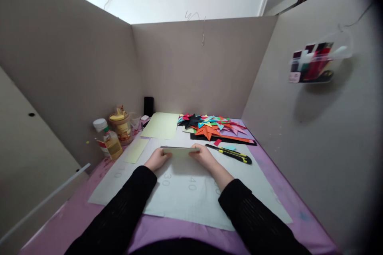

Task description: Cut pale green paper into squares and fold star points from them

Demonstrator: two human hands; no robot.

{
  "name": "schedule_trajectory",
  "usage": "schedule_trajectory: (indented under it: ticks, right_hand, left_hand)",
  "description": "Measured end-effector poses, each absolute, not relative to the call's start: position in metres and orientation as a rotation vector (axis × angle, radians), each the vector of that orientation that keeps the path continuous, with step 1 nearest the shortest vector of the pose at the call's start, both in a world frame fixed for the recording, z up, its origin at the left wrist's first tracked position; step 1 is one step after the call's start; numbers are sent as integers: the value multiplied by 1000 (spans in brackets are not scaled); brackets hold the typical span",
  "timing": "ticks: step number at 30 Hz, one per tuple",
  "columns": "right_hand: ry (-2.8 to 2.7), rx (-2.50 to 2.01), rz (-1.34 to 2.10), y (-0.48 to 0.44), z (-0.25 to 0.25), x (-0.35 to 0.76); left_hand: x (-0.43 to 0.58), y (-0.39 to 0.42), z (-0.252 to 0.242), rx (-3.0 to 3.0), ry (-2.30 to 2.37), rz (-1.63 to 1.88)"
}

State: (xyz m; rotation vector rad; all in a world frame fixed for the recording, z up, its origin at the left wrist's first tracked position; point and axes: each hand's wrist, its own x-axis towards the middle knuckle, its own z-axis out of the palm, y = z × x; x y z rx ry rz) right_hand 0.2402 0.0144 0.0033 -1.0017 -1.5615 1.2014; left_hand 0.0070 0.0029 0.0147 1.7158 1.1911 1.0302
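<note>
Between my two hands a pale yellow-green sheet of paper (181,151) is held up, tilted so that it shows as a narrow band with a dark line along its top edge. My left hand (159,158) pinches its left end, and my right hand (205,156) pinches its right end. Under them lies a large white sheet (185,203) with printed numbers. To the right of my right hand rests a yellow and black utility knife (231,153). A pale yellow-green paper strip (137,150) lies left of my left hand.
Behind are a larger pale green sheet (160,125) and a pile of colourful folded paper stars (208,129). At left stand a bottle of yellowish liquid (113,149) and a lidded tub (122,129). Grey panels (206,67) enclose the table; a clear holder (314,63) hangs at right.
</note>
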Motion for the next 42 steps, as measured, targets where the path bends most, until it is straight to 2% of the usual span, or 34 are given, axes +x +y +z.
schedule_trajectory:
  ticks: [4, 10, 20, 26, 29, 35, 42]
  right_hand:
    - [-1514, -1041, 1095, 15, -3, 234]
    - [-1154, -945, 1227, 21, -8, 229]
    - [-1139, -918, 1310, 16, 4, 230]
    - [-1031, -735, 1383, 5, 12, 209]
    - [-1111, -788, 1347, 1, 4, 189]
    - [-1037, -941, 1248, 2, -8, 172]
    - [-737, -899, 1267, 21, 6, 224]
  left_hand:
    - [9, 2, 10, 1721, 1218, 1078]
    - [14, -2, 16, 1451, 1238, 1141]
    - [17, -9, 19, 1362, 1107, 979]
    - [32, -3, 13, 1217, 1168, 1334]
    - [45, -6, 11, 1213, 1146, 1444]
    - [60, -15, 12, 1282, 1194, 1466]
    - [48, -9, 9, 1214, 1206, 1447]
